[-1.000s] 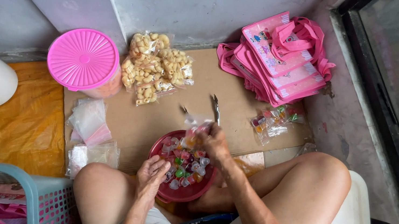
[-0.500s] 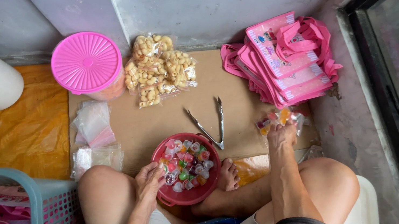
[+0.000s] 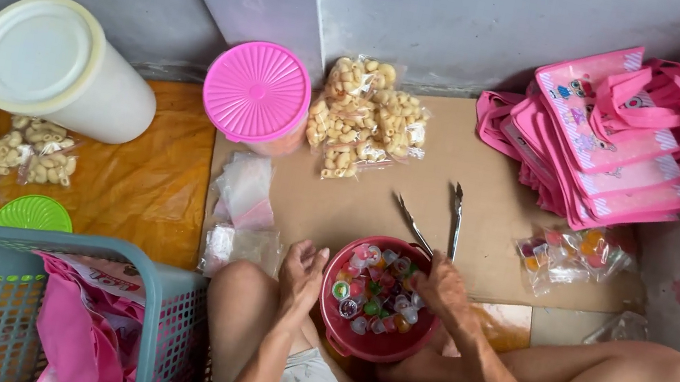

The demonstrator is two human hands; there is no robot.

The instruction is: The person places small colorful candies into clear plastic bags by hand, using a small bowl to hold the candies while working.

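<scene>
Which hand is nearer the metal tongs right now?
Right. The right hand sits at the far rim of the red bowl, just below the lower end of the tongs. The left hand is at the bowl's left edge, farther from them.

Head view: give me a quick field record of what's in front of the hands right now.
Left hand: open, resting beside the red bowl, holds nothing
Right hand: at the bowl's far rim, by the metal tongs; grip unclear
Bowl contents: small coloured jelly cups
Tongs: lying open on the cardboard sheet
Filled bag: jelly cups, right of the tongs
Empty clear bags: left of the bowl
Behind: snack packets, pink-lidded tub, pink bags
</scene>
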